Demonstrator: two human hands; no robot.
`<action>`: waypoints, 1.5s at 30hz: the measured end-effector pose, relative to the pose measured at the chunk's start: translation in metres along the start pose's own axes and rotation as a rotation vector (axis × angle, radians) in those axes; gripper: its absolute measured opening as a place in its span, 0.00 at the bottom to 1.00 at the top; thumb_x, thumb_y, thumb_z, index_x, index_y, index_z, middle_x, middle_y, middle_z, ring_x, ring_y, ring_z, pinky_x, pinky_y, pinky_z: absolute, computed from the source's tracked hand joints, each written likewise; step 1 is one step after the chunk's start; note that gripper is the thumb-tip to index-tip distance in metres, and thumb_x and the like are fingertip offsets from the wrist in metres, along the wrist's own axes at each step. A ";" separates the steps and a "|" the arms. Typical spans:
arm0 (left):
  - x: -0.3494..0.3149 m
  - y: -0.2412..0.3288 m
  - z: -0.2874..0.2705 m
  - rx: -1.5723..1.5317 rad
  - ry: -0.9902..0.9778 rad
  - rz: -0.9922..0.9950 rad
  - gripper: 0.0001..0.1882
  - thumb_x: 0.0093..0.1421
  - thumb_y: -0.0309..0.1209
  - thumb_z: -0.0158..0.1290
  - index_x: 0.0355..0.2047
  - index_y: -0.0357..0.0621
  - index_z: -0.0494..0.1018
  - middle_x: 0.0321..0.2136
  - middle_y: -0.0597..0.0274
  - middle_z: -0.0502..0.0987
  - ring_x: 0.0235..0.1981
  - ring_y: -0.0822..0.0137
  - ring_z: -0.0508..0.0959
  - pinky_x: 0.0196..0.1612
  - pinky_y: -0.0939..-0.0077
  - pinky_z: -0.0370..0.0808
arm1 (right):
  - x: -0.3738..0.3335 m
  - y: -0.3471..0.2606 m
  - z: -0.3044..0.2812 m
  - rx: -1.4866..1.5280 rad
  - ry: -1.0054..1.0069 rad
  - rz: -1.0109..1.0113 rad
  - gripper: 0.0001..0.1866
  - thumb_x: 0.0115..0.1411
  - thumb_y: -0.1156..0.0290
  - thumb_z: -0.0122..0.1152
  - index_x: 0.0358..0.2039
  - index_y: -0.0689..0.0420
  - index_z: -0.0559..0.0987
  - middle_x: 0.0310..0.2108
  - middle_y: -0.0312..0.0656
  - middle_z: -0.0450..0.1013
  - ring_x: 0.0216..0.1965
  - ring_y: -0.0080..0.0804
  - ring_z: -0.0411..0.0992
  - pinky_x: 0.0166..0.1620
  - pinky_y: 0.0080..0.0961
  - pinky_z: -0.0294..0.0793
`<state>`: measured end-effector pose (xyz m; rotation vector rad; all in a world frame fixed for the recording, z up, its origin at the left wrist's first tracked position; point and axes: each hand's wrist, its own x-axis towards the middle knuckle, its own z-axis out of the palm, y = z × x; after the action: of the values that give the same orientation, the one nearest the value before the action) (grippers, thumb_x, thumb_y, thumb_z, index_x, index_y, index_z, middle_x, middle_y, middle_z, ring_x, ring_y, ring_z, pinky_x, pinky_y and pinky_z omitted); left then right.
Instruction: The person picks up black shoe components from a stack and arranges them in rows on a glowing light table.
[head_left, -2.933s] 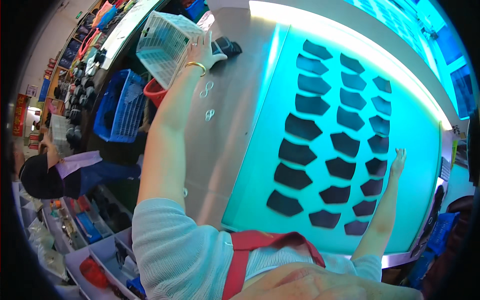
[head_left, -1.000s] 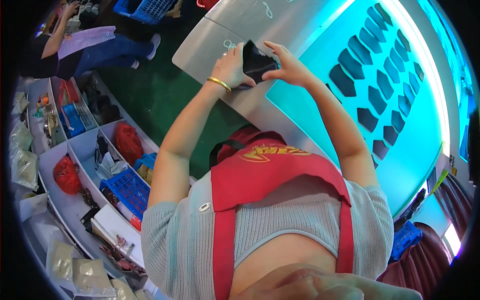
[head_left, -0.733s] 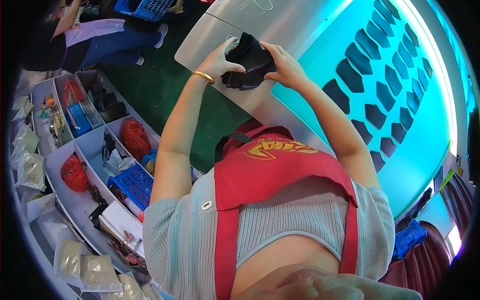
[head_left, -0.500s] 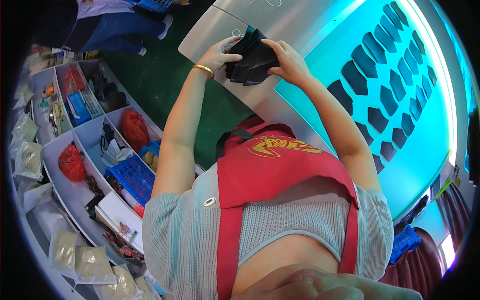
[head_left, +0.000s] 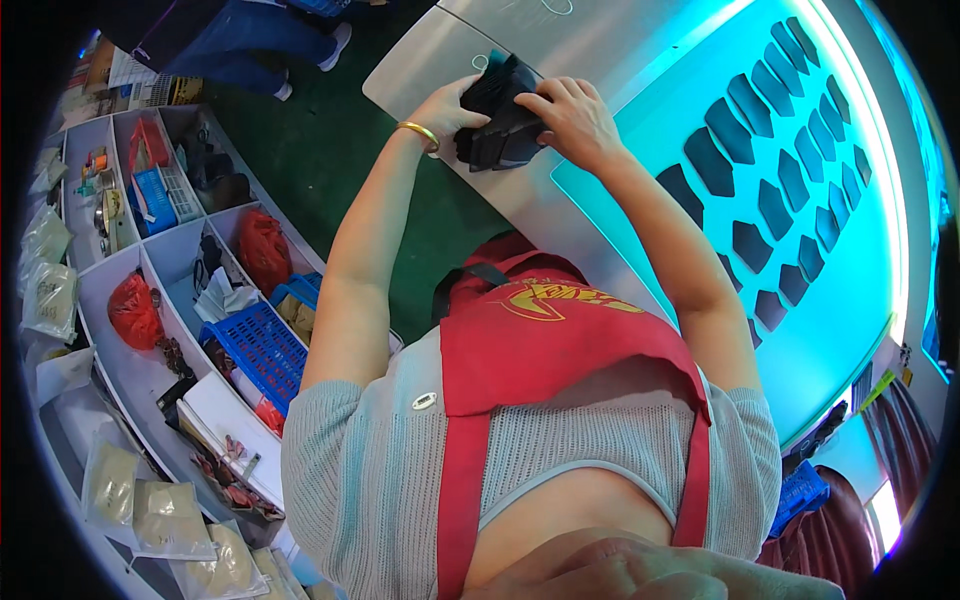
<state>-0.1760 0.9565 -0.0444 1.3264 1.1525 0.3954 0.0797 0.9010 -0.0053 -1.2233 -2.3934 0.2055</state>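
Observation:
A stack of thin black cut pieces [head_left: 497,125] is held up between my two hands, over the near edge of the pale table. My left hand [head_left: 447,112], with a gold bangle at the wrist, grips the stack from its left side, thumb across the front. Around its upper right edge, the fingers of my right hand [head_left: 570,118] are bent and pressed against the pieces. To the right, rows of dark flat cut pieces [head_left: 751,245] lie spaced out on a bright cyan-lit surface [head_left: 640,150].
The pale table [head_left: 410,75] reaches toward the back. At left, a divided tray unit [head_left: 105,260] holds red bags, a blue basket [head_left: 260,345] and tools. Clear packets [head_left: 170,520] line its outer side. Another person's legs [head_left: 240,50] stand at the far left on the green floor [head_left: 290,160].
My right hand has curled its fingers further over the stack's upper part and shifted slightly. My left hand keeps its grip. The other person's legs have moved a little.

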 end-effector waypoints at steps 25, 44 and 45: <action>-0.168 0.080 0.629 0.349 -0.406 0.342 0.44 0.43 0.37 0.73 0.59 0.39 0.65 0.45 0.44 0.81 0.47 0.51 0.83 0.51 0.62 0.77 | -0.617 -0.111 -0.212 0.316 0.556 1.322 0.40 0.43 0.69 0.70 0.59 0.61 0.68 0.45 0.54 0.71 0.49 0.51 0.72 0.53 0.38 0.73; -0.080 0.126 0.869 0.987 -0.521 0.839 0.27 0.49 0.38 0.70 0.49 0.51 0.73 0.41 0.60 0.78 0.43 0.51 0.79 0.46 0.57 0.77 | -0.980 0.041 -0.355 0.355 0.069 1.736 0.32 0.46 0.64 0.67 0.53 0.61 0.75 0.39 0.54 0.79 0.40 0.44 0.79 0.45 0.38 0.77; -0.073 0.129 0.875 0.985 -0.488 0.821 0.27 0.49 0.38 0.70 0.49 0.51 0.73 0.41 0.60 0.78 0.43 0.51 0.79 0.46 0.57 0.77 | -0.990 0.053 -0.361 0.356 0.005 1.775 0.32 0.46 0.63 0.67 0.53 0.60 0.75 0.40 0.54 0.79 0.41 0.45 0.79 0.44 0.38 0.78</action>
<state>0.5579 0.4575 -0.0466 2.5872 0.2899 0.0282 0.7862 0.1176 -0.0146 -2.6066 -0.5212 1.0046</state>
